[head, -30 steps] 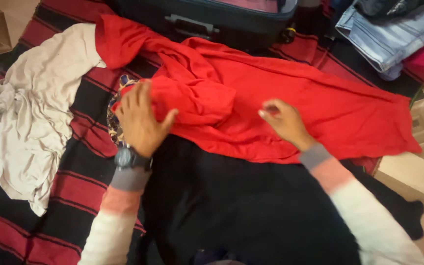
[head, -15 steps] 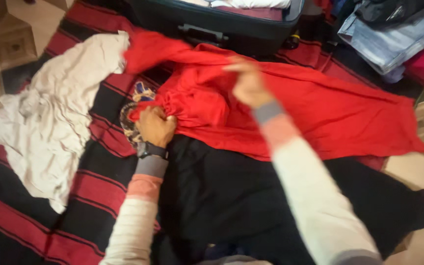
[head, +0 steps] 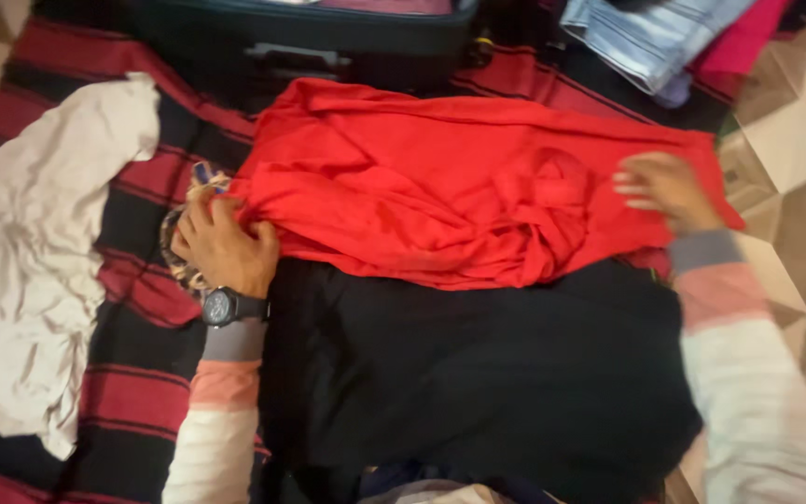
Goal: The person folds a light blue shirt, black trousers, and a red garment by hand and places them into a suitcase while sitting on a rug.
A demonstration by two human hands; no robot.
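Two hands on crumpled red cloth garment (head: 440,177), frame centre: left hand (head: 224,245) fist bunched on its left edge, right hand (head: 666,189) fingers loosely curled on right edge, grip unclear; pull edges apart evenly to flatten.

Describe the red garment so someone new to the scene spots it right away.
Start from the red-and-black striped blanket spread on the floor. The red garment lies across its middle, just below the dark suitcase, with the left hand on one end and the right hand on the other. It alone is plain bright red, unlike the black cloth below and the pale cloth on the left.
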